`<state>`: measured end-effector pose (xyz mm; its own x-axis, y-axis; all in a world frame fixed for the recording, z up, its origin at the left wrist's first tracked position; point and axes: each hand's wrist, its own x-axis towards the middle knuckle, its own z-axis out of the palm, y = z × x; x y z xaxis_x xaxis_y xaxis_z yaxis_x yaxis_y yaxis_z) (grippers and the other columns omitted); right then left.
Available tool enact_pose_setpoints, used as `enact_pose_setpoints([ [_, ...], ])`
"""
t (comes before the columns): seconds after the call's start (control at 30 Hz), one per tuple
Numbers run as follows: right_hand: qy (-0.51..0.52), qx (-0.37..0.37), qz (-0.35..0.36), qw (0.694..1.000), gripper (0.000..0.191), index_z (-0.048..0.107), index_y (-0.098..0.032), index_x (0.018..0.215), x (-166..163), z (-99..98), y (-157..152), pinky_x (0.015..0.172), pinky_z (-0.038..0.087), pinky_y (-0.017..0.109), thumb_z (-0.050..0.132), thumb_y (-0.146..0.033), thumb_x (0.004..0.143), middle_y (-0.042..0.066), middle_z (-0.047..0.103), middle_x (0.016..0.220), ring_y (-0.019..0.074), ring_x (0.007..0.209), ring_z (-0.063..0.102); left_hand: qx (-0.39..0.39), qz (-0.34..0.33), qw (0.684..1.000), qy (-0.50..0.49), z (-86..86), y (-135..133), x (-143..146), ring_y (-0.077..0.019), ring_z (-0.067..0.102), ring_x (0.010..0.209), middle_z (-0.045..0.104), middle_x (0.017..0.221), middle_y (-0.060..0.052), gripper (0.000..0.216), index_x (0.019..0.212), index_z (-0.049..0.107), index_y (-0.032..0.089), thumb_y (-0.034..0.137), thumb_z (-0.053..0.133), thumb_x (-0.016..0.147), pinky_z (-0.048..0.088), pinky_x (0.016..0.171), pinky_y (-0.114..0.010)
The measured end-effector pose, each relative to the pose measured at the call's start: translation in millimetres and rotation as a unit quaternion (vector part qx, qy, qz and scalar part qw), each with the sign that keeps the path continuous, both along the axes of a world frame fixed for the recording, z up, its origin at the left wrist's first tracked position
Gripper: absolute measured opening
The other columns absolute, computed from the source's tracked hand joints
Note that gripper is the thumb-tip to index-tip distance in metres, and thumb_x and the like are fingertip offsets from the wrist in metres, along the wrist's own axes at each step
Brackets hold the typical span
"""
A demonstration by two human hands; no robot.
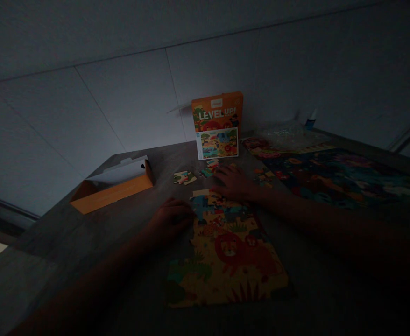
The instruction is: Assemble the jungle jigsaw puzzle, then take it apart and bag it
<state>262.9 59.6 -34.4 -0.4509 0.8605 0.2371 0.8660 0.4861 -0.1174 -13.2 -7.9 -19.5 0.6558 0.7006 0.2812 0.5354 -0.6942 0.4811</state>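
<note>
A partly joined jigsaw puzzle (226,252) with lions, a crocodile and a blue elephant lies flat before me. My left hand (172,218) rests at its upper left edge, fingers loosely bent and apart, with nothing visible in them. Over the puzzle's top edge lies my right hand (233,183), its fingers stretched toward some loose puzzle pieces (210,169); what lies under the palm is hidden. Another small group of pieces (184,177) sits left of these, and more pieces (264,177) are to the right of my right hand. Dim light blurs the fingers' detail.
An orange "LEVEL UP!" box (217,112) stands near the wall, a picture card (219,143) leaning on it. At left is an open box tray (116,193). A larger dark puzzle (334,179), clear plastic (285,133) and a small bottle (310,120) occupy the right.
</note>
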Motion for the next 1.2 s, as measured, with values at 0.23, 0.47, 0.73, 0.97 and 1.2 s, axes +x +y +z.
enact_pose_setpoints([
  [0.23, 0.009, -0.009, 0.009, 1.0, 0.059, 0.055, -0.018, 0.137, 1, 2.4, 0, 0.111, 0.024, 0.064, 0.047, -0.058, 0.095, 0.013, 0.047, 0.148, 0.0398, 0.137, 0.037, -0.002, -0.003, 1.0, -0.002, -0.2, 0, 0, -0.0214, 0.062, 0.097, 0.07, 0.099, -0.007, 0.014, 0.095, 0.073, 0.02, 0.024, 0.06, 0.091, 0.049, 0.086, -0.037],
  [0.47, 0.049, 0.072, 0.061, 0.994, 0.051, 0.06, -0.012, 0.13, 1, 2.8, 1, 0.108, 0.031, 0.052, 0.054, -0.046, 0.092, 0.017, 0.056, 0.138, 0.0355, 0.127, 0.047, -0.011, 0.003, 1.0, 0.007, 0.4, 0, 0, -0.021, 0.062, 0.096, 0.07, 0.1, -0.007, 0.016, 0.095, 0.073, 0.021, 0.024, 0.059, 0.091, 0.05, 0.086, -0.036],
  [0.73, 0.073, 0.038, 0.07, 0.994, 0.053, 0.056, -0.014, 0.131, 5, 1.5, 7, 0.108, 0.032, 0.051, 0.046, -0.052, 0.095, 0.015, 0.059, 0.134, 0.0334, 0.126, 0.048, -0.018, 0.012, 1.0, 0.002, 3.2, -2, 2, -0.0217, 0.062, 0.096, 0.07, 0.1, -0.007, 0.015, 0.093, 0.074, 0.022, 0.024, 0.06, 0.089, 0.051, 0.086, -0.037],
  [0.97, 0.034, 0.005, 0.054, 0.998, 0.058, 0.041, -0.017, 0.145, 5, 0.5, 5, 0.112, 0.02, 0.061, 0.04, -0.051, 0.099, 0.014, 0.042, 0.152, 0.0376, 0.143, 0.027, -0.013, 0.005, 1.0, -0.002, 1.2, -1, 1, -0.0214, 0.061, 0.097, 0.069, 0.099, -0.007, 0.015, 0.094, 0.074, 0.021, 0.023, 0.059, 0.09, 0.051, 0.086, -0.037],
  [1.2, 0.045, -0.006, 0.073, 0.996, 0.049, 0.053, -0.018, 0.134, 5, 11.5, 4, 0.111, 0.022, 0.061, 0.039, -0.05, 0.1, 0.013, 0.051, 0.144, 0.0341, 0.137, 0.038, -0.008, -0.004, 1.0, -0.006, 1.7, -1, 1, -0.0211, 0.062, 0.095, 0.07, 0.097, -0.007, 0.015, 0.093, 0.073, 0.02, 0.022, 0.058, 0.09, 0.05, 0.085, -0.037],
])
